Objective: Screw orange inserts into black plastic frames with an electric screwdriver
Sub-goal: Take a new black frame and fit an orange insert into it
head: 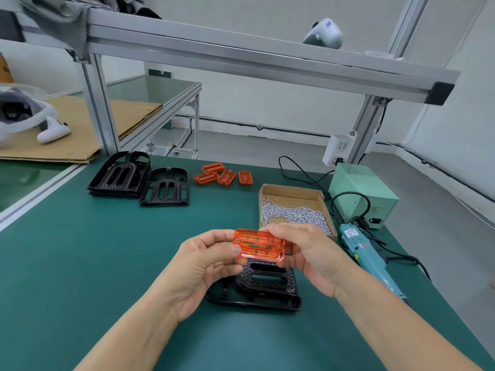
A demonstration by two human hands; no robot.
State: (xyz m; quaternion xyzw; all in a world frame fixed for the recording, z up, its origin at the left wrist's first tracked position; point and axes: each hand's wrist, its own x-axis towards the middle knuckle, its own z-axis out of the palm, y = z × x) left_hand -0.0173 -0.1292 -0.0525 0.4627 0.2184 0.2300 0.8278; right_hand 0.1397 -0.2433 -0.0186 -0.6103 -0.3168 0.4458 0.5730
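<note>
At the far left we see a white headset (16,113) cut off by the picture's edge, lying on cardboard sheets (80,124) on the neighbouring bench; beside it rests a white controller (53,132). Grey cloth (61,20) hangs over the aluminium rail (241,54) above, its upper part out of view.

On the green mat (80,263), a stack of black frames (117,175) sits at the back left — how many are in it we cannot tell — with a single frame (166,188) just beside it. To their right lies a small cluster of spare orange inserts (222,176), some overlapping.

Our left hand (198,269) holds the left end of an orange insert (258,245), thumb on its front face, the other fingers curled behind it and mostly hidden. The insert is lifted off the mat, just above a black frame (267,287) that lies flat near us; both hands cover part of that frame's upper edge. Our right hand (308,253) pinches the insert's right end, fingertips over its top edge, thumb hidden behind the part.

Behind the right hand stands an open cardboard box (294,202) holding a heap of small silver screws (292,214) — its near corner is hidden by the fingers. Right of it the blue electric screwdriver (367,255) lies on the mat, untouched, its tip hidden by our right forearm. Its cable runs to a pale green power box (361,194), near a white wall socket (337,149) on the frame post.
</note>
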